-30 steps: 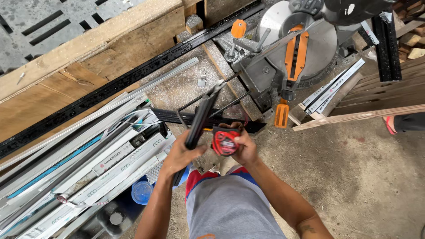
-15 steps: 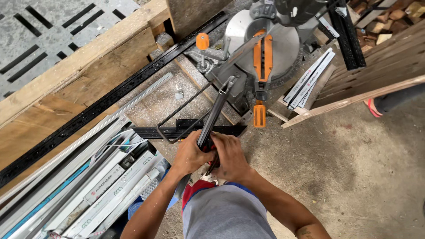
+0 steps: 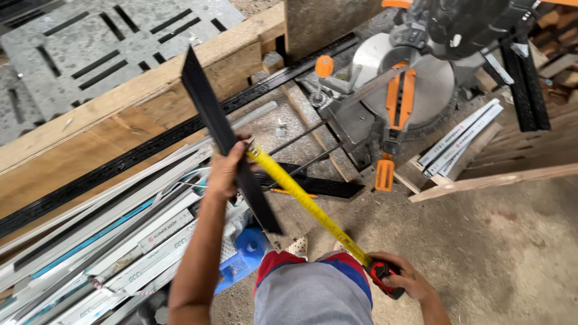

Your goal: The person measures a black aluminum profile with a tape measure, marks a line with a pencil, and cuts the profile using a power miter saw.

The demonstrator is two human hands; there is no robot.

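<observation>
Left hand [image 3: 226, 171]: fingers wrapped around a long black strip [image 3: 226, 135], gripped about its middle. Long axis of the strip runs from upper left, over the timber beam [image 3: 120, 120], down to the right, its lower end near the person's knees.

Right hand [image 3: 404, 280]: fingers closed on the red case of a tape measure [image 3: 383, 278], low and to the right, well apart from the left hand.

Yellow tape blade [image 3: 301, 198] is drawn out taut from the case up and to the left; its tip meets the strip at the left fingers. Blade and strip touch there and diverge downward, so the blade does not lie along the strip's axis.

Surroundings: mitre saw [image 3: 403, 90] with orange handles beyond the hands; stacked pale metal profiles [image 3: 108, 241] at left; concrete floor [image 3: 512, 241] at right.
</observation>
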